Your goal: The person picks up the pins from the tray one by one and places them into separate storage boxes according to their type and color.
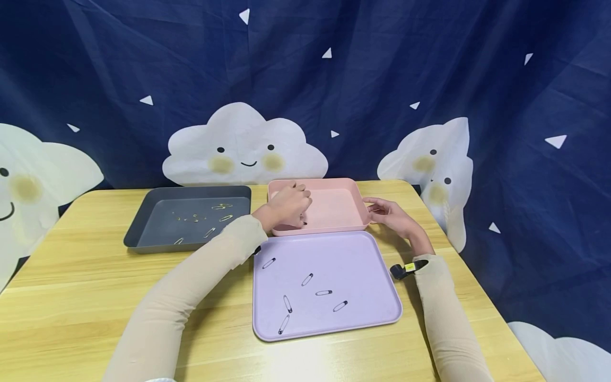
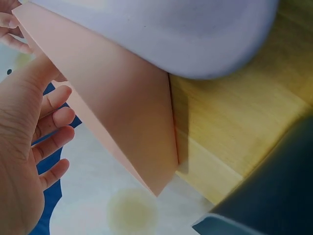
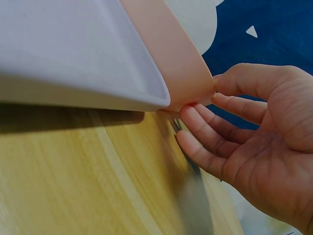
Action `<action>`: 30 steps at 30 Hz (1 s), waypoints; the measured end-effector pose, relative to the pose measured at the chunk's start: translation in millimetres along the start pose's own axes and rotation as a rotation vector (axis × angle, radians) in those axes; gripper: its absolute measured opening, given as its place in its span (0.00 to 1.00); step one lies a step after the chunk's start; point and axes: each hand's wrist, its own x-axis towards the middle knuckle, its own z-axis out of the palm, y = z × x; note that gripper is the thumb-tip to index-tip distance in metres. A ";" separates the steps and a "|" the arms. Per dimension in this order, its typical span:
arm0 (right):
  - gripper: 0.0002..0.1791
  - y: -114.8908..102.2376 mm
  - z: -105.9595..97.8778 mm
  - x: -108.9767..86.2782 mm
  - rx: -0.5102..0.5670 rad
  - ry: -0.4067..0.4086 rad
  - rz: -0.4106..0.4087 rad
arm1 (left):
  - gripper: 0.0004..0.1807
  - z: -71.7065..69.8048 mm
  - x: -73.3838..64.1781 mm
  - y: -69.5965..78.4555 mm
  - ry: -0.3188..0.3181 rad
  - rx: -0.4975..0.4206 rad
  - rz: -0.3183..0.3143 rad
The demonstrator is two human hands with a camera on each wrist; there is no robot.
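The work looks partway along. Six black-tipped pins [image 1: 329, 292] lie scattered on the lilac tray [image 1: 353, 270], while gold pins [image 1: 229, 216] and smaller gold bits [image 1: 195, 218] sit apart in the grey tray [image 1: 164, 212] at left. What is left seems to centre on the pink tray [image 1: 331, 209], far behind the lilac one; the left hand [image 1: 290, 204] hides its left part. That hand's fingers are bent inside it, a small dark tip showing beneath them; whether they pinch a pin cannot be told. The right hand [image 1: 392, 216] holds the pink tray's right end with curved fingers.

The pink tray has smooth, matte, upright walls; the lilac one is shallow with rounded corners, the grey one deeper with sloping sides. The pins are slim wire loops. The bench [image 1: 86, 318] shows a pale wood grain.
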 end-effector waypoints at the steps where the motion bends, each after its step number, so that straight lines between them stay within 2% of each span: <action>1: 0.30 0.4 0.1 0.2 0.000 -0.002 -0.005 | 0.16 0.0 -0.1 -0.2 0.011 0.004 0.003; 9: 0.30 1.5 1.2 0.8 0.000 0.000 -0.006 | 0.14 -0.7 0.2 -0.5 0.019 0.004 0.000; 14: 0.30 1.2 1.9 0.7 0.006 0.001 0.007 | 0.10 -3.9 -2.1 1.6 0.017 -0.025 0.002; 20: 0.30 0.4 2.7 0.4 -0.001 0.004 0.003 | 0.07 -7.8 -5.6 5.5 0.053 -0.041 0.034; 26: 0.30 0.3 2.4 1.0 -0.006 -0.002 0.003 | 0.08 -13.0 -10.2 5.0 0.065 -0.081 0.017; 30: 0.30 -0.5 0.8 0.9 -0.001 -0.001 0.010 | 0.08 -19.8 -14.2 2.3 0.097 -0.113 0.010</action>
